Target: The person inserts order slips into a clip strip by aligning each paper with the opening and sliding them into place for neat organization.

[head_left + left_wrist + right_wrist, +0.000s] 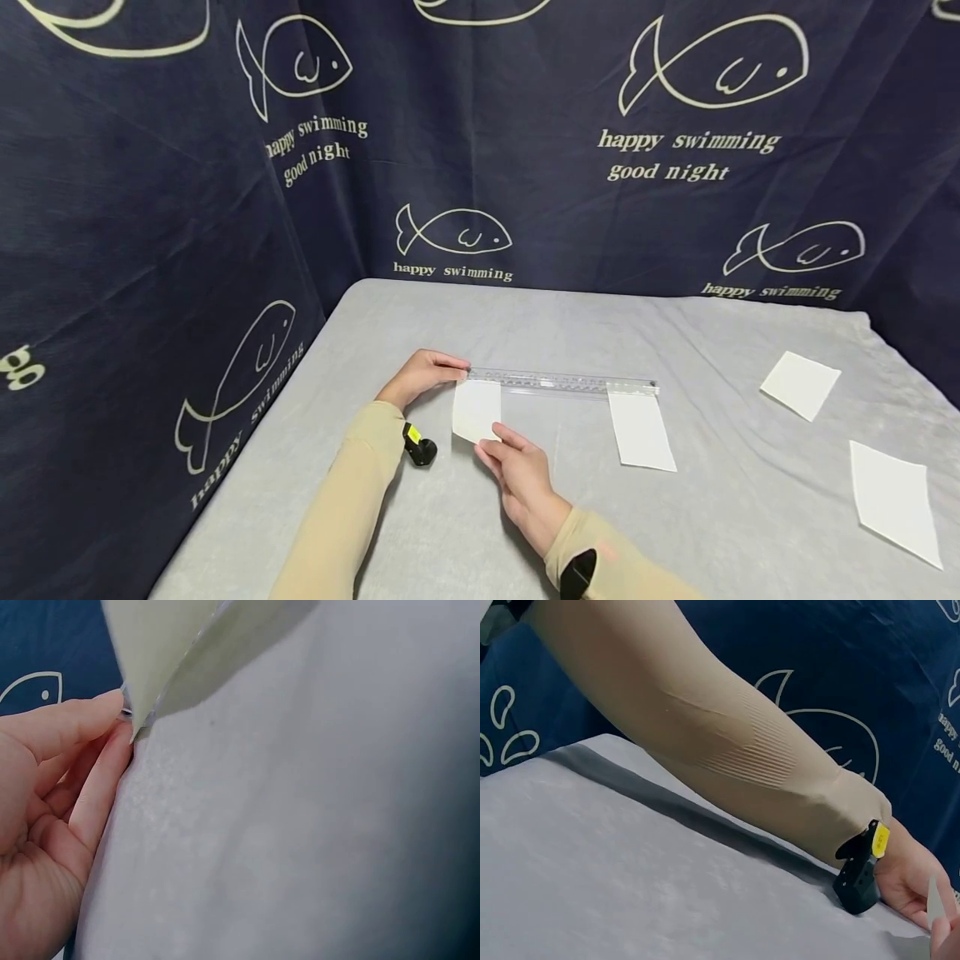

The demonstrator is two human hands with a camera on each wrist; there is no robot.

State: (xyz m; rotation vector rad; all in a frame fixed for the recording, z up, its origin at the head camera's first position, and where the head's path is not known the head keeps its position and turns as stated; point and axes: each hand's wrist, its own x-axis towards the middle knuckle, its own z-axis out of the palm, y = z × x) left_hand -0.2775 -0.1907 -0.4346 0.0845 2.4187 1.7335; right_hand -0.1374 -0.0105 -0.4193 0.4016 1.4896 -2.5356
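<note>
A clear plastic ruler (555, 383) with printed markings lies crosswise over the tops of two white paper pieces. My left hand (423, 375) pinches the ruler's left end, by the upper corner of the left paper (477, 408). In the left wrist view, the fingertips (112, 712) meet right at that corner, with the paper (154, 645) rising at a slant from the cloth. My right hand (522, 479) pinches the left paper's lower right corner between thumb and fingers. Under the ruler's right end extends the other paper (642, 429), flat on the table.
Two more white papers, a small one (801, 385) and a larger one (896, 500), lie at the right of the grey cloth-covered table (720, 533). A dark blue curtain (555, 192) with fish drawings hangs behind and at the left. Black wrist devices (420, 450) sit at both sleeves.
</note>
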